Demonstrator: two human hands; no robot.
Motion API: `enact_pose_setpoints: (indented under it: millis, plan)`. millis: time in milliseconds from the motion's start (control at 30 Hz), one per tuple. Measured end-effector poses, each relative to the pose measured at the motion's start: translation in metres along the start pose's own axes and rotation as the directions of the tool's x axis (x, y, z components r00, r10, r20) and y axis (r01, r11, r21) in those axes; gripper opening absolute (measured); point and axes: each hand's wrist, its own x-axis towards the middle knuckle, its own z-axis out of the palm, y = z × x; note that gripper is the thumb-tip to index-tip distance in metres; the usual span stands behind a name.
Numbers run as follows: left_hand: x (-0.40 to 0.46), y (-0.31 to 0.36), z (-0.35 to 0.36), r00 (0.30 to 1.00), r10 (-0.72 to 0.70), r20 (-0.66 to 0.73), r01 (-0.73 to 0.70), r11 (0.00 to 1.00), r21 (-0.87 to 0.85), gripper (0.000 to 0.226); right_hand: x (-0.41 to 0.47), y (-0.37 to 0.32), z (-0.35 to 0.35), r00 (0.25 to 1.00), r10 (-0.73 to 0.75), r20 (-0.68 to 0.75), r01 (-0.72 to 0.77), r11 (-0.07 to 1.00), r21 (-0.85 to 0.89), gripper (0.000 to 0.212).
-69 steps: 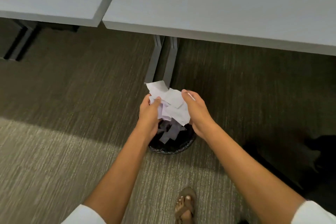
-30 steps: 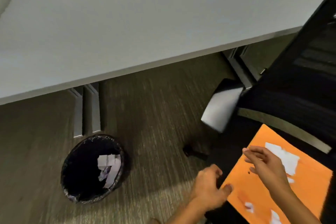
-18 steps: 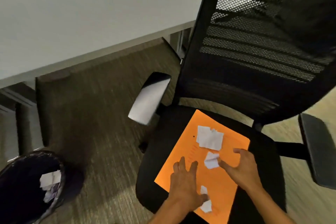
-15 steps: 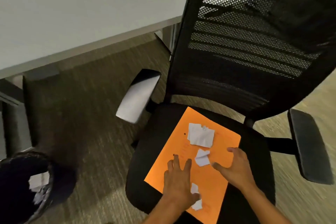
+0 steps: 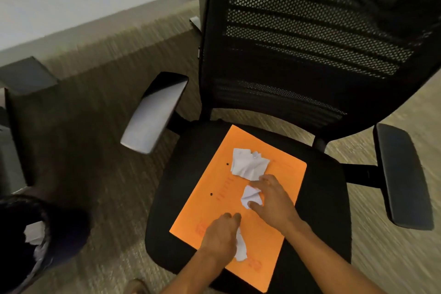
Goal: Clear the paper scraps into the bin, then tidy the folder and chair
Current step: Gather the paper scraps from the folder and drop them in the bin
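Your left hand (image 5: 220, 234) curls on a long white paper scrap (image 5: 240, 247) at 6 o'clock on the flat orange paper folder (image 5: 210, 207). Your right hand (image 5: 272, 200) pinches a small crumpled white scrap (image 5: 250, 196). A big scrap (image 5: 248, 166) waits at 12. Light bits may slip off the black chair seat (image 5: 322, 193). The round black bin (image 5: 26, 241) sits far at 9.

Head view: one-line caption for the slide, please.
Both hands gather paper scraps off an orange folder on a chair; bin at left.
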Motion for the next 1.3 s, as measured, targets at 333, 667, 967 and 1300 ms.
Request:
enact_pose_setpoints:
  millis: [333, 667, 967, 1300]
  plan:
    - [0.024, -0.029, -0.050, 0.963, 0.065, -0.262, -0.144, 0.945, -0.294, 0.024, 0.010, 0.006, -0.004, 0.970, 0.114, -0.215, -0.021, 0.919, 0.393, 0.012]
    - [0.065, -0.015, -0.093, 0.894, 0.051, -0.445, -0.189, 0.944, -0.272, 0.014, 0.050, 0.005, -0.032, 0.980, 0.154, -0.124, -0.071, 0.859, 0.508, 0.017]
    - [0.105, 0.000, -0.104, 0.940, 0.097, -0.327, -0.148, 0.980, -0.135, 0.015, 0.074, 0.004, -0.025, 0.994, 0.110, -0.029, -0.083, 0.871, 0.484, 0.008]
    - [0.057, -0.020, -0.085, 0.944, 0.009, -0.329, -0.196, 0.818, -0.541, 0.020, 0.026, -0.007, -0.012, 0.955, 0.233, 0.185, -0.287, 0.558, 0.778, 0.005]
